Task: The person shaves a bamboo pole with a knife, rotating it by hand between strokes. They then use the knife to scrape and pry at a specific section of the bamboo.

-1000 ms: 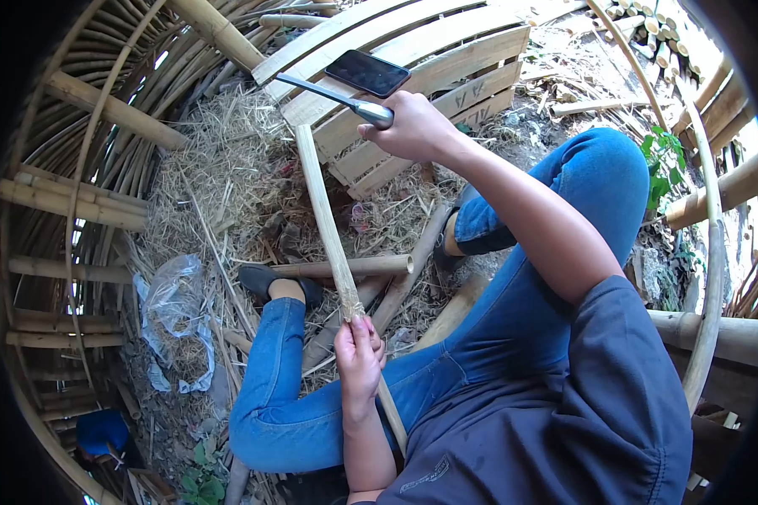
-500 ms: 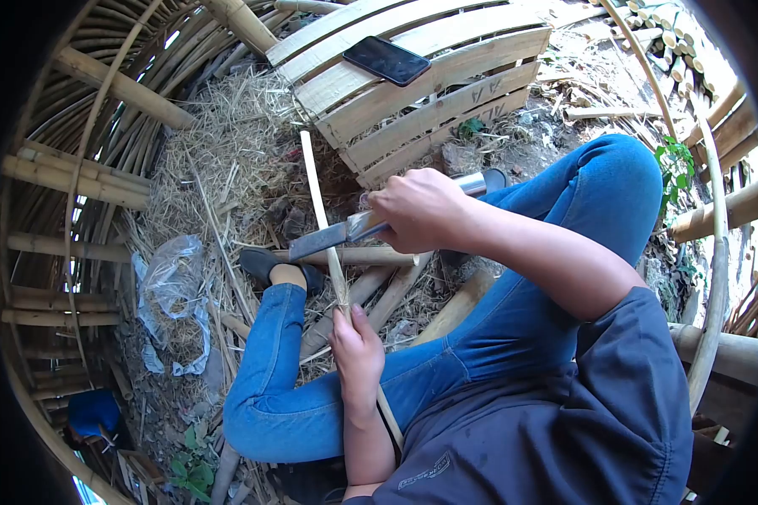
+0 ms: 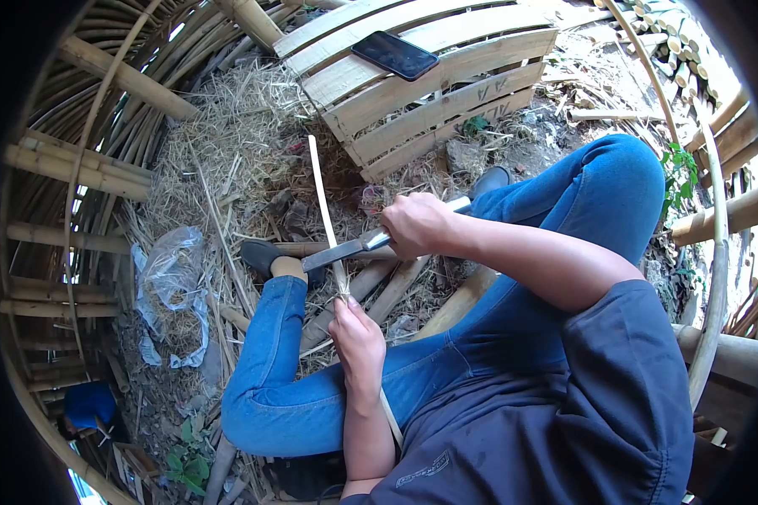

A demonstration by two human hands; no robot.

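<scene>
A long pale strip [image 3: 321, 189], likely bamboo, runs upward from my left hand [image 3: 358, 341], which is closed around its lower part. The strip's lower end passes under my left forearm. My right hand [image 3: 417, 225] is closed around the handle of a knife [image 3: 345, 250] with a broad grey blade. That blade lies across the strip, a little above my left hand, pointing to the left. My fingers hide part of the handle.
A slatted wooden crate [image 3: 446, 71] bears a phone [image 3: 394, 55]. Cut poles [image 3: 379, 290] lie on the straw-covered ground between my legs. A plastic bag [image 3: 173, 278] is at the left, near bamboo wall rails [image 3: 76, 240]. Bamboo pieces [image 3: 682, 46] are piled at the upper right.
The knife blade has moved down and slightly right along the strip, closer to my left hand, and is tilted more. My right hand has shifted slightly right and down.
</scene>
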